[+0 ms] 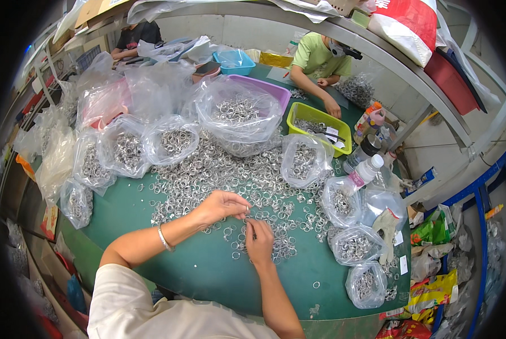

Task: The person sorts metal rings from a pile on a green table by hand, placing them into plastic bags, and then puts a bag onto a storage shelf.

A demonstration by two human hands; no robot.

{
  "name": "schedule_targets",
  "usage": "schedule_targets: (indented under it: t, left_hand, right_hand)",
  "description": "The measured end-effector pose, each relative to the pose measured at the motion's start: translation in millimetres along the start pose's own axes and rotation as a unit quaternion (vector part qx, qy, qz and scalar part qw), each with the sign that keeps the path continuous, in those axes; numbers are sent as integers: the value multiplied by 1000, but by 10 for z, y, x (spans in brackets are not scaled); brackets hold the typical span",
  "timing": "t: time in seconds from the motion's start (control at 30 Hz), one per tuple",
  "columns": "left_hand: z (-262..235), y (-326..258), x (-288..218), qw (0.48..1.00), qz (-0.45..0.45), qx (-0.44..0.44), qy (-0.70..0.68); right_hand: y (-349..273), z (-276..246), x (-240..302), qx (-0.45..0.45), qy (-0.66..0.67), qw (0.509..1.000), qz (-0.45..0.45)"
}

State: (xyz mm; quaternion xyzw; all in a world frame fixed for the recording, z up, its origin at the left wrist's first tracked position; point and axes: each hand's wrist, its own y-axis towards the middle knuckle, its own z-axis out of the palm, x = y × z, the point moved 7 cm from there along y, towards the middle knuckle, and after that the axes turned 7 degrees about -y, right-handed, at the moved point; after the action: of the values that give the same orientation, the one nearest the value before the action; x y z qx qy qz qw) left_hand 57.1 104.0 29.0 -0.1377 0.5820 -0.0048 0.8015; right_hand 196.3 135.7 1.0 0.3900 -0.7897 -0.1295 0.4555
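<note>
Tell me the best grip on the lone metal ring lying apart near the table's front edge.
Pinch the lone ring across its band, thumb and forefinger from straight above. It seems to lie flat on the green table, clear of the ring pile, so probably nothing blocks the fingers; a side approach would likely just push it along.

Bright, even light; fisheye-warped, dark edges

Both hands close together, fingertips pinched, forearms bare.

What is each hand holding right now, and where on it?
Both the left hand and the right hand pinch at small silver metal rings with their fingertips; exactly where on the rings cannot be told.
</note>
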Motion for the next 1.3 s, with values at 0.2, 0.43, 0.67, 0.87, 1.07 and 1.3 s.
schedule_targets:
  t: [0.2,0.43,0.67,0.87,1.07,1.3]
  left_hand:
    - [188,81,-186,1000,-2,21,8]
    - [361,298,-294,998,7,48,-50]
    - [619,599,-345,982,14,128,138]
    - [456,1236,-1106,962,113,42,245]
    - [744,1261,-1409,792,241,30,561]
    - [727,1545,-1704,771,285,40,568]
  right_hand:
    - [-7,19,15,-3,-5,1000,-15]
    - [-8,33,-29,11,-5,1000,5]
    - [-2,14,17,1,-17,1000,-15]
    - [0,14,29,9,-22,1000,-21]
    - [3,-5,5,11,-31,999,-24]
    - [-11,21,30,9,-34,999,-37]
